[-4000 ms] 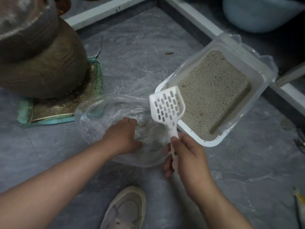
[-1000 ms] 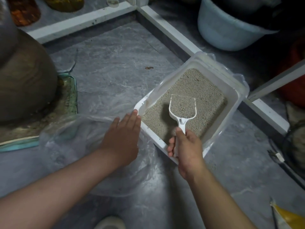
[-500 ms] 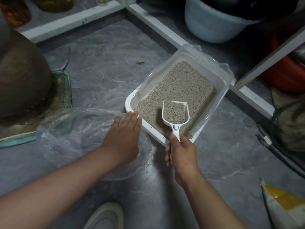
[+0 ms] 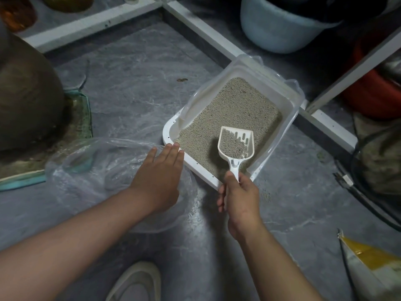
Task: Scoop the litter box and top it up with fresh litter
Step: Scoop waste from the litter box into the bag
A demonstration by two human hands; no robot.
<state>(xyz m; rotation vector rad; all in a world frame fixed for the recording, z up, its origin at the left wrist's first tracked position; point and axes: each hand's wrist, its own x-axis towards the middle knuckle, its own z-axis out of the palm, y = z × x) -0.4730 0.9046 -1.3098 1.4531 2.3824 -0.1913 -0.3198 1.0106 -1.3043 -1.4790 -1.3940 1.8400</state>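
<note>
White plastic is what I have in my right hand (image 4: 239, 197): the slotted scoop (image 4: 235, 146), whose handle my fingers wrap round from below, thumb lying along the top. Its bowl sits low in the middle right of the frame, over the near part of the litter box (image 4: 191, 164), and it is heaped with grey litter (image 4: 236, 107), with a few slots showing bare at the far end. I judge it is held level and over the tray so that loose grains can sift back through the slots and only clumps are left; I cannot tell whether any clump is in the load. My left hand (image 4: 161, 172) lies flat with straight fingers, gripping nothing, its fingertips reaching the near left corner of the tray's rim while the palm presses on the clear plastic bag (image 4: 91, 170) spread on the floor at centre left. That seems to serve two ends: it steadies the box against the scoop's pull and keeps the bag pinned close for the waste. The box itself stands at an angle, tucked against the white frame rails in the upper right. A yellow and white sack (image 4: 368, 263) pokes in at the lower right corner, possibly the fresh litter, so topping up is not yet begun.
</note>
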